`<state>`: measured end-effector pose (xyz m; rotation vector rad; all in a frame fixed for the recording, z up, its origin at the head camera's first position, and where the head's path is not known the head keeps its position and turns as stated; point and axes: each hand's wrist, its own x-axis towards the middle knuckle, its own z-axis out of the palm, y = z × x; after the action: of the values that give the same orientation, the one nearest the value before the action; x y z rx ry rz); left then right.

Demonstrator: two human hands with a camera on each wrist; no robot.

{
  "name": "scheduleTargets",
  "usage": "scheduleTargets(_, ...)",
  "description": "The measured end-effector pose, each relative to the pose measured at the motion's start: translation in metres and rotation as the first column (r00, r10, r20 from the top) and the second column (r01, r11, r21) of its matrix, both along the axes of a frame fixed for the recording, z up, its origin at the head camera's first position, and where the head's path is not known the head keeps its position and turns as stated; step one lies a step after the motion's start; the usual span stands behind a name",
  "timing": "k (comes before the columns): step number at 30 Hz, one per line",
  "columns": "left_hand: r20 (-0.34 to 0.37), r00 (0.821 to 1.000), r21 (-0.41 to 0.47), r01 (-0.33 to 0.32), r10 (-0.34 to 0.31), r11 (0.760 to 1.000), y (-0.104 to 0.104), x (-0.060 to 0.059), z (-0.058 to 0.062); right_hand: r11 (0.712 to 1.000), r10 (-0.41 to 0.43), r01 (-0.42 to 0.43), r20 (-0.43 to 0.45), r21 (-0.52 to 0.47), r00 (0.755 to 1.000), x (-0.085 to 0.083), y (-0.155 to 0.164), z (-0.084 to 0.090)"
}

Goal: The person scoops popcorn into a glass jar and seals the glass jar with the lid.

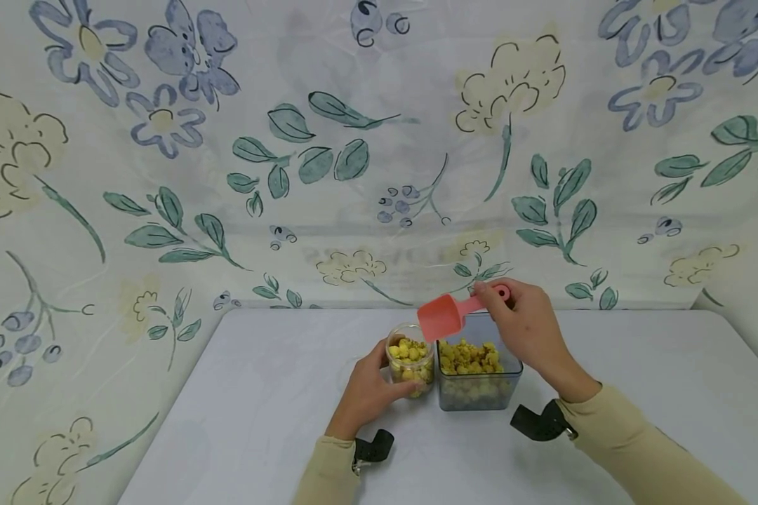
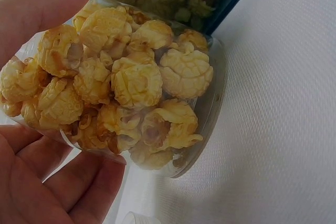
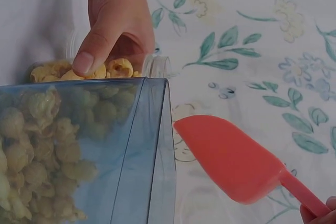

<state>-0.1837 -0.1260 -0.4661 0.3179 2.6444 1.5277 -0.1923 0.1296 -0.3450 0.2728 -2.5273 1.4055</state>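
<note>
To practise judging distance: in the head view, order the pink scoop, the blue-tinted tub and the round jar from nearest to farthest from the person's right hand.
1. Pink scoop: held in the right hand.
2. Blue-tinted tub: just below that hand.
3. Round jar: farther left, held in the left hand.

Jar (image 1: pixel 410 360): on the tabletop (image 1: pixel 259 407), touching the left side of the bin (image 1: pixel 478 382); popcorn inside.
Bin: right of jar; popcorn inside.
Scoop (image 1: pixel 450 313): above the bin's rear left corner.
Left hand (image 1: pixel 368 390): around the jar.
Right hand (image 1: pixel 526 325): above the bin's right rear, on the scoop handle.
</note>
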Motion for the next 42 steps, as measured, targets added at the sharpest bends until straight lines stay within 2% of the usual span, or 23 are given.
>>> scheduleTargets(24,-0.011,1.000,0.023,-0.003,0.003,1.000,0.003,0.000,0.001,0.998,-0.065,0.065,0.001,-0.014,0.998,0.005,0.024,0.003)
scheduleTargets(42,-0.018,1.000,0.014,-0.006,0.007,1.000,0.004,-0.002,0.000,0.994,-0.108,0.108,0.002,-0.014,0.994,0.004,0.041,-0.004)
